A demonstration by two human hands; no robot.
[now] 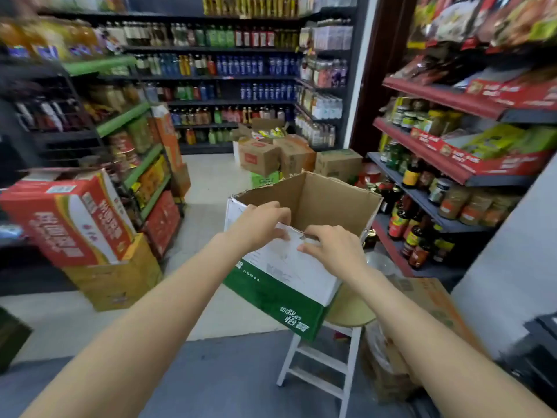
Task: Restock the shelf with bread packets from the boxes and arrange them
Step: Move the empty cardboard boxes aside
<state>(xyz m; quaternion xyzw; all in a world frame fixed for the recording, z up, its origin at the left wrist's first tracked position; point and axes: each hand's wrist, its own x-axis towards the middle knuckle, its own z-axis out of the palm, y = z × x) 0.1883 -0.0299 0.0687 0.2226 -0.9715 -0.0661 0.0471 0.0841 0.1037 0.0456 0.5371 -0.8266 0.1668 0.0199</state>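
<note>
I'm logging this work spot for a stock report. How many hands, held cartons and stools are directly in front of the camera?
Hands: 2, left hand and right hand, both gripping the carton's flap
Green-and-white carton: 1, open
Stool: 1, under the carton
Total: 4

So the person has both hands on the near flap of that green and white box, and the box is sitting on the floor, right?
Not quite. Both the left hand and the right hand do grip the near flap of the green and white box, but the head view shows the box resting on a white stool, not on the floor.
</note>
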